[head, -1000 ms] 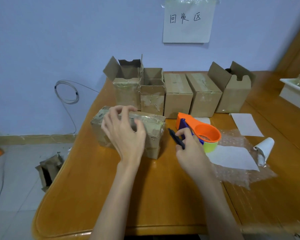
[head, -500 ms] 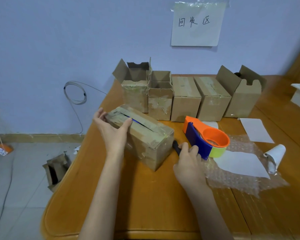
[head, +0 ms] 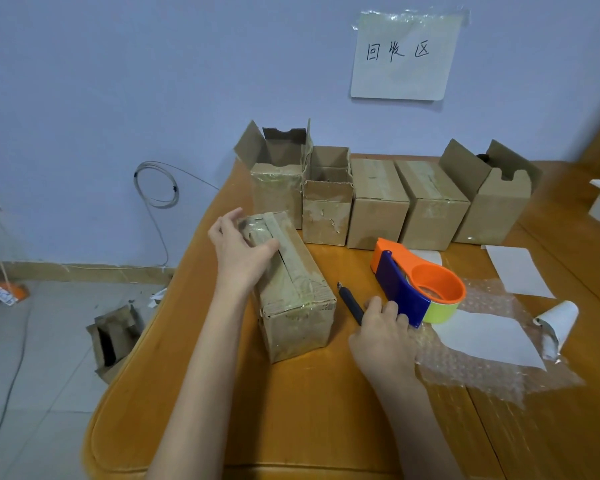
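Two hands busy on my feed right now. Left hand (head: pixel 238 252) grips the far end of the taped-up cardboard box (head: pixel 291 296), thumb lying across the top and fingers curled over the far left corner. That box lies flat on the wooden table (head: pixel 291 410) near its left edge, long side pointing away from me, with a tape strip running down the lid.

Right hand (head: pixel 383 337) has its fingers curled round the near end of a dark box cutter (head: pixel 349 299). The tip points away, just right of the box, and I can't tell if it touches the wood. The fingers sit right up against the blue side of the orange tape dispenser (head: pixel 399 292), which stands on the table with a yellow-green roll in it.

Bubble wrap (head: pixel 482 372) spreads out right of that hand, with a white sheet (head: pixel 482 337) on top and a rolled-up paper (head: pixel 556 320) at its far right. Five more boxes (head: pixel 378 206) line the back edge, third and fourth from the left taped shut, the others open. Handwritten paper sign (head: pixel 404 53) is taped on the wall above.
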A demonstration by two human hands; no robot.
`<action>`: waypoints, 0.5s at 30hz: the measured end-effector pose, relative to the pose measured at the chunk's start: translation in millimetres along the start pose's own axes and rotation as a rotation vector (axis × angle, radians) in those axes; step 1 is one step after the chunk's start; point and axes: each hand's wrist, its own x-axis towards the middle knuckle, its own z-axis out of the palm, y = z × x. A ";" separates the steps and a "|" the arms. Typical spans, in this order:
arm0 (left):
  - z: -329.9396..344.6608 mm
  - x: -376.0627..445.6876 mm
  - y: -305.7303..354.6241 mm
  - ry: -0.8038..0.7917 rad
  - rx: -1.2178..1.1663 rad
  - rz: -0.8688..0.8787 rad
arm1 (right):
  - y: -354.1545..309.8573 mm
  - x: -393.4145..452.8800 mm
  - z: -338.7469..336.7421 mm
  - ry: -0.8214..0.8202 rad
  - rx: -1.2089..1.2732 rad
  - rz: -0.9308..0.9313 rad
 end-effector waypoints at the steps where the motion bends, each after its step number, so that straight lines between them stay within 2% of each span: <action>1: -0.5 -0.9 0.9 0.005 -0.005 -0.010 | -0.4 0.3 -0.7 -0.001 0.002 0.000; 4: -1.4 -2.5 1.6 -0.033 -0.031 -0.046 | -1.3 0.6 -9.2 0.048 0.058 -0.036; 7: -1.5 -1.9 -1.4 -0.072 -0.074 -0.093 | -8.8 -0.4 -32.7 0.187 0.411 -0.196; 8: -1.1 -2.3 -1.9 -0.082 -0.103 -0.104 | -15.5 -1.3 -43.3 0.174 0.553 -0.245; 10: 1.0 -2.8 -2.9 -0.091 -0.144 -0.118 | -32.7 -1.8 -58.9 0.024 0.719 -0.310; 12: 4.2 -2.1 -3.5 -0.080 -0.172 -0.121 | -50.4 -1.3 -62.1 -0.107 0.663 -0.337; 15: 8.6 -2.5 -3.5 -0.061 -0.210 -0.124 | -67.1 0.6 -57.8 -0.133 0.547 -0.338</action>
